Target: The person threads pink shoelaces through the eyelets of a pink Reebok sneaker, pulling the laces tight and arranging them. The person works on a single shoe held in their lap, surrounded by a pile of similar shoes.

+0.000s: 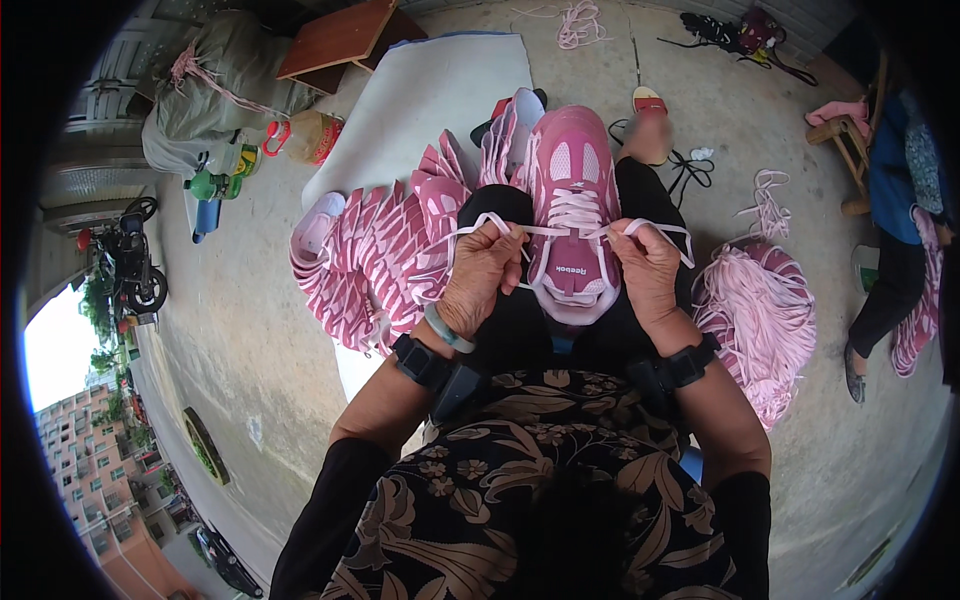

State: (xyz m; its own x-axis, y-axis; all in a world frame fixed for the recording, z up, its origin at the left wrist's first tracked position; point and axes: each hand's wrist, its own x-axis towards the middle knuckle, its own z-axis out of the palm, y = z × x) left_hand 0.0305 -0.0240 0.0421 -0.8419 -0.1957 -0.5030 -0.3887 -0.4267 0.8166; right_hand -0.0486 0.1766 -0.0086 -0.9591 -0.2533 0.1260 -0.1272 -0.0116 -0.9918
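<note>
The pink shoe upper (572, 205) lies on your lap between your hands. Your left hand (482, 268) pinches one end of the pale pink lace (545, 229) at its left; your right hand (648, 268) pinches the other end, right.

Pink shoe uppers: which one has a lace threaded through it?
The upper on the lap, between the left hand and right hand, each pinching a lace end. The uppers in the stack to its left show no laces.
</note>
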